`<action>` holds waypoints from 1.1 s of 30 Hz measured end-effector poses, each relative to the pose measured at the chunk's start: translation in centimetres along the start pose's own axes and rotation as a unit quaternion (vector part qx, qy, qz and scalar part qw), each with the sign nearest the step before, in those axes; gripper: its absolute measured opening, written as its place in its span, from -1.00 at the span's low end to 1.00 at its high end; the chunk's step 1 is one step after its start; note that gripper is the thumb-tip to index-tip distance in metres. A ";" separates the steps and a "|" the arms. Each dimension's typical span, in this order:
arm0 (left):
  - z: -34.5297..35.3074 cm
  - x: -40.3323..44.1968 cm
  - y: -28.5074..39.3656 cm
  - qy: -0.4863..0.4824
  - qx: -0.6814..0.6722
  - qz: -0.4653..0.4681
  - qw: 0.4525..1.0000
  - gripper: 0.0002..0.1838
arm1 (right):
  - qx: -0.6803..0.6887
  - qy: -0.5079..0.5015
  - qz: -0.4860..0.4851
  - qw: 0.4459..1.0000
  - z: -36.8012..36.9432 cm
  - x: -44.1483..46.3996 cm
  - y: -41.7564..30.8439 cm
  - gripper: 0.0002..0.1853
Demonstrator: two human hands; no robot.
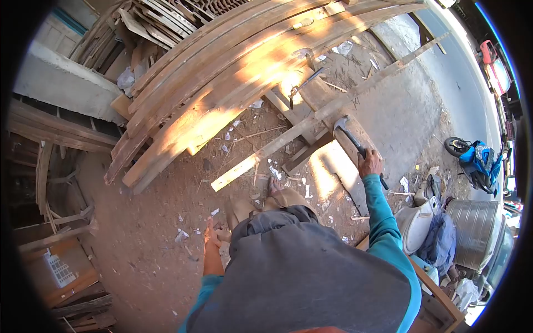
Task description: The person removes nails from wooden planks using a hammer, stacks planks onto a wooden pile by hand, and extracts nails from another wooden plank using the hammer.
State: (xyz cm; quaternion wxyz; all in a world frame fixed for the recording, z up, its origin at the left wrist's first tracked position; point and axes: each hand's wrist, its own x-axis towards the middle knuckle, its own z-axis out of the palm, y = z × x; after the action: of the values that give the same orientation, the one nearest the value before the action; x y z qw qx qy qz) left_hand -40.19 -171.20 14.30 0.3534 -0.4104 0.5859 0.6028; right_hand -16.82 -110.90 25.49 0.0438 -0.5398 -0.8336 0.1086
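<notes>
Head view: grips a hammer (359, 149) in the right hand (371, 163), with fingers wrapped tight round the dark handle and the butt end jutting out below the fist. Reaches forward with that arm, in a teal sleeve (380, 205). Holds the metal head pointing away from the body, over a broad board (347, 150) and close to a long narrow batten (311, 124); cannot tell if touching or just above.

Carries the left hand (211, 237) low, just beside the tan trousers (294, 198). Cannot tell if loose-fingered or curled round something; too small in view.

Wears a dark garment (316, 272) over the front of the body. Stands with one bare foot (274, 185) showing on a dirt floor (139, 222), among scattered pale scraps.

Note the batten crossing the board at a slant, near end pale and sunlit. Note also a dark-handled tool (308, 80) on the far side of the batten, near the hammer. Beyond, a row of long curved timbers (216, 94), side by side, with bright patches of sun. Farther left, stacked wood pieces (161, 22) and a low pale wall (61, 77).

To the right, a blue motorcycle (480, 161) beside a grey road (466, 83). Nearer, a ribbed metal drum (474, 233), next to crumpled bluish sheeting (438, 238) and a white container (416, 225).
</notes>
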 end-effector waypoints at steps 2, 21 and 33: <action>0.5 0.4 -1.0 -0.006 -0.007 0.022 1.000 -0.35 | -0.089 0.054 -0.109 0.989 2.4 1.1 1.8 -0.64; 5.3 -8.0 -15.8 -0.050 -0.086 0.057 0.993 -0.33 | 0.057 0.028 -0.038 0.997 4.4 2.0 1.6 -0.65; 19.7 -19.3 -18.3 -0.069 0.043 0.176 0.981 -0.43 | 0.313 -0.332 -0.263 0.850 -0.5 -10.9 1.0 -0.29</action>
State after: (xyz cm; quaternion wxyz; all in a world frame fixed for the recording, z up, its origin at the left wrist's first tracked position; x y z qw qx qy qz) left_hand -17.18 -149.38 23.78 0.2982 -0.2430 0.6487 0.6567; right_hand -11.32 -120.40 26.24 -0.0424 -0.1895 -0.8313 0.5208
